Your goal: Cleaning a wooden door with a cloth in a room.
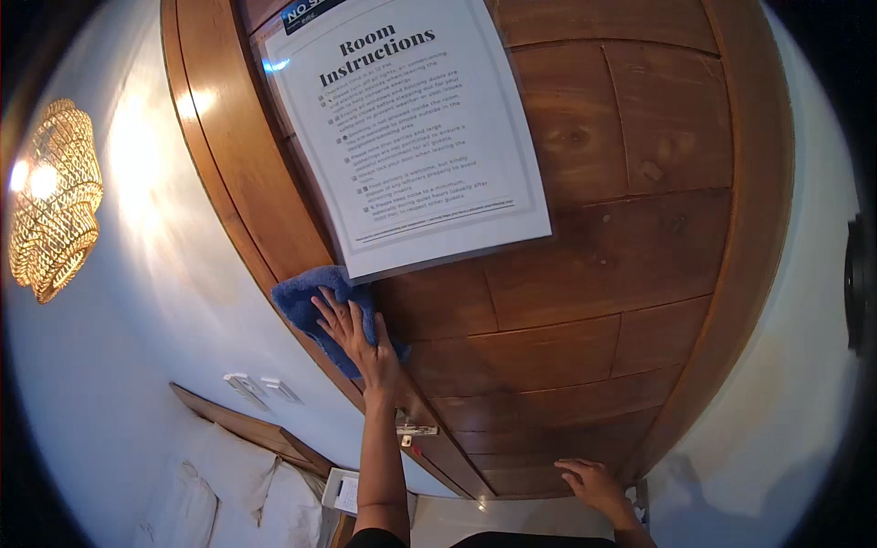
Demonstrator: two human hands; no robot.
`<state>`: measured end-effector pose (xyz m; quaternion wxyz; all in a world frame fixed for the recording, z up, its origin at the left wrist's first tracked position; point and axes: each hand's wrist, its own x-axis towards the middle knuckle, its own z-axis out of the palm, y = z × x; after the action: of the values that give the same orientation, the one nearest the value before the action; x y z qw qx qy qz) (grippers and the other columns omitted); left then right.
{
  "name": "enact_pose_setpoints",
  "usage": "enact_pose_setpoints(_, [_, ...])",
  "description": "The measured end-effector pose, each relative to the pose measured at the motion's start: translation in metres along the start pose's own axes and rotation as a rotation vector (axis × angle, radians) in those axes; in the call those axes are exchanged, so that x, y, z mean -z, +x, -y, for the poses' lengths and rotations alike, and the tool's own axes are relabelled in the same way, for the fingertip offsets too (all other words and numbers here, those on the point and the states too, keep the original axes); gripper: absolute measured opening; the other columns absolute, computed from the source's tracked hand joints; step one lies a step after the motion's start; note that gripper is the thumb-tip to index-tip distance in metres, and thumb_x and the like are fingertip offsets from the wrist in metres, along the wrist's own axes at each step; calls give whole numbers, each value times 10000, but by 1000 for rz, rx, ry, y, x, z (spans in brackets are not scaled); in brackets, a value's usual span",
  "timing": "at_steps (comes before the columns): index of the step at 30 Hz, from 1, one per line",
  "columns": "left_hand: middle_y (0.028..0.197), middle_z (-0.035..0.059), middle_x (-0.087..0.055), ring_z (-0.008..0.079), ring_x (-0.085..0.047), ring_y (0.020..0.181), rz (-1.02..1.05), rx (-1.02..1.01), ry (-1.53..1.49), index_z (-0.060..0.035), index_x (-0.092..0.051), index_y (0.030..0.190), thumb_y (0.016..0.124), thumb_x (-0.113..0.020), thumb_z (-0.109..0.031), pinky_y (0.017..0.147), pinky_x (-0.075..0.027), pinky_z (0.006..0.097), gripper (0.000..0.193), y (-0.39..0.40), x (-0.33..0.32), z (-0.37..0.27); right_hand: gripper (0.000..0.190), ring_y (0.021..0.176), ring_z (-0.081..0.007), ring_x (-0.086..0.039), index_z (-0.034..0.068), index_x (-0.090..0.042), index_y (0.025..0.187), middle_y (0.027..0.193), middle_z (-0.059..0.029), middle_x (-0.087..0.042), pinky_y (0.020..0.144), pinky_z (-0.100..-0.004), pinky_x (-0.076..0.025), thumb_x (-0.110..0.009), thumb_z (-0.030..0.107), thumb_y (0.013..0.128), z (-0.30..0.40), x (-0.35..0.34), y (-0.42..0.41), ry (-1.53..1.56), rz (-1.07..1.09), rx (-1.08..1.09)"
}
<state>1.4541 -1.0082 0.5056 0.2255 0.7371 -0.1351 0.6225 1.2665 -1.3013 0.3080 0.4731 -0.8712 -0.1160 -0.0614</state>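
Observation:
My left hand (360, 342) presses a blue cloth (308, 301) flat against the left frame of a wooden door (562, 267), fingers spread over it. Just above the cloth is the lower corner of a laminated instruction sheet (411, 137), which is fixed to the door. My right hand (589, 479) hangs in front of the lower right part of the door, fingers loosely apart, holding nothing. Below my left hand, partly behind the forearm, is a metal door handle (419, 430).
On the left, a lit woven lamp (58, 198) hangs by the wall, with wall switches (257, 389) lower down. A bed with white pillows (233, 472) and a wooden headboard (253, 428) stands at lower left. A dark object (855, 284) is on the right wall.

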Motion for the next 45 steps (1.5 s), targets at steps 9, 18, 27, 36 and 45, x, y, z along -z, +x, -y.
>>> enact_pose_setpoints(9, [1443, 169, -222, 425, -105, 1335, 361, -52, -183, -194, -425, 1320, 652, -595, -158, 1021, -22, 625, 690, -136, -53, -87, 262, 961, -310, -587, 89, -591, 1103, 1072, -131, -610, 824, -367, -477, -545, 133, 849, -4, 22, -23, -61, 24, -18])
enact_pose_setpoints(18, [1443, 14, -276, 233, -247, 1329, 460, -646, -212, -270, -385, 1341, 736, -525, -156, 1014, -200, 500, 632, -39, -89, -194, 217, 1020, -264, -572, 61, -629, 1015, 1084, -105, -608, 864, -358, -463, -555, 6, 818, 95, 111, 43, -250, -462, 555])
enact_pose_setpoints(27, [1454, 4, -232, 223, -186, 1348, 656, -877, -243, -180, -417, 1310, 771, -501, -255, 1076, -145, 465, 550, -60, -117, -202, 343, 1234, -314, -362, 113, -545, 1185, 1305, -99, -440, 1004, -420, -319, -561, 140, 844, 101, 147, 95, -582, -657, 544])
enact_pose_setpoints(36, [1460, 5, -222, 228, -220, 1339, 342, -760, -298, -227, -444, 1288, 740, -560, -239, 1095, -72, 461, 561, -73, -90, -153, 590, 1273, -350, -286, 165, -395, 1318, 1389, -103, -317, 1021, -483, -275, -597, 125, 765, 77, 130, 96, -883, -530, 514])
enact_pose_setpoints(45, [1442, -3, -252, 256, -182, 1349, 321, -673, -304, -264, -539, 1185, 644, -642, -257, 1052, 16, 589, 551, -65, -97, -170, 612, 1244, -303, -323, 184, -468, 1234, 1333, -32, -377, 1031, -542, -221, -612, 27, 661, 80, 119, 101, -1135, -752, 394])
